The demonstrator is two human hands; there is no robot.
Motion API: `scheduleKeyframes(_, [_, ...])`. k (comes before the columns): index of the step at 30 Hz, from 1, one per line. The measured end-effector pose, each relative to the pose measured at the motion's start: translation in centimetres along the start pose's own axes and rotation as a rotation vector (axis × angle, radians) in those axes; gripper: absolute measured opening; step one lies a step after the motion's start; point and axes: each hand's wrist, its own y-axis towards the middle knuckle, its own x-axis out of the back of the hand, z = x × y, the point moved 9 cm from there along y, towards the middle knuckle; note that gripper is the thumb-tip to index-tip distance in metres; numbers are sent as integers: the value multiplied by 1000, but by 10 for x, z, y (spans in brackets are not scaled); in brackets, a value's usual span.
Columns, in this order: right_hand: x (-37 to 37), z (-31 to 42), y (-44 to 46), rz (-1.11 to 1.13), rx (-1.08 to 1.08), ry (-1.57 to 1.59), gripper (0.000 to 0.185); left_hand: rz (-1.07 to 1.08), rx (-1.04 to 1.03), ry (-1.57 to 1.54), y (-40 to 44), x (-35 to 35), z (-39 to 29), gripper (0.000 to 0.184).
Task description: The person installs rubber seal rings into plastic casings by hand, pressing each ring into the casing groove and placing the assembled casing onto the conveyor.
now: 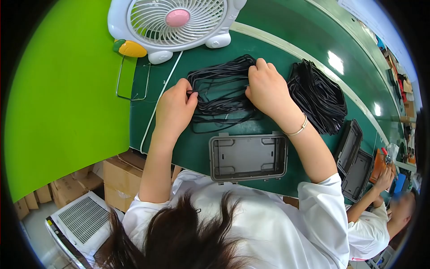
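Observation:
A loose bundle of black cords (219,104) lies on the green table between my two hands. Its left end is pinched between the thumb and fingers of my left hand (177,105). My right hand (267,87) has its fingers closed on the upper right part of the same bundle. Just below the cords, near the table's front edge, sits an open grey plastic case (248,158) with nothing inside. A second, thicker pile of black cords (317,97) rests to the right of my right hand.
A white fan (160,45) stands at the top, its white cable running down the left. Two more grey case parts (358,175) lie at the right, near a co-worker's hand (384,179). A green panel (71,98) borders the table's left side.

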Motion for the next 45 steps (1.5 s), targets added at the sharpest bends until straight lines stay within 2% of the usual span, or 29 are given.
scheduleKeyframes(3, [-9, -2, 4, -4, 23, -49, 10, -60, -21, 98, -4, 6, -5, 29])
scheduleKeyframes(6, [-9, -1, 6, -22, 72, -4, 9, -248, -307, 172, -11, 24, -47, 42])
scheduleKeyframes(10, [26, 5, 2, -112, 97, 63, 11, -186, -600, 28, -6, 6, -91, 52])
scheduleKeyframes(13, [32, -2, -1, -111, 86, 156, 14, -87, -595, 229, 18, -33, -90, 53])
scheduleKeyframes(17, [18, -13, -4, -74, 67, 216, 15, -124, -660, 359, 32, -48, -94, 26])
scheduleKeyframes(20, [7, -12, -5, -65, 64, 191, 15, -195, -674, 357, 35, -47, -95, 15])
scheduleKeyframes(23, [3, -5, -2, -42, 69, 111, 16, -203, -670, 350, 39, -50, -93, 13])
scheduleKeyframes(26, [-4, -6, -1, -5, 67, 95, 16, -174, -592, 356, 45, -50, -87, 18])
scheduleKeyframes(27, [-7, -8, -1, 9, 63, 100, 16, -168, -626, 287, 42, -45, -90, 21])
scheduleKeyframes(30, [9, -3, -2, -72, 98, 145, 16, -164, -725, 103, 30, -31, -104, 28])
scheduleKeyframes(32, [32, 1, -3, -204, 123, 242, 19, -178, -780, 14, 26, -30, -110, 33])
scheduleKeyframes(34, [48, -1, -5, -272, 139, 273, 21, -93, -670, 78, 33, -32, -96, 33])
scheduleKeyframes(37, [41, -26, -7, 29, -201, 942, 14, -85, -604, 68, 28, -3, -81, 31])
scheduleKeyframes(38, [36, -28, -11, 112, -240, 1132, 8, -65, -541, -37, 23, 10, -75, 31])
scheduleKeyframes(39, [34, -31, -13, 144, -235, 1191, 9, -46, -474, -140, 20, 19, -68, 30])
scheduleKeyframes(42, [27, -33, -18, 221, -224, 1357, 18, -129, -582, -221, 9, 40, -65, 30])
scheduleKeyframes(45, [15, -31, -23, 262, -250, 1271, 20, -77, -619, -185, 17, 26, -58, 28])
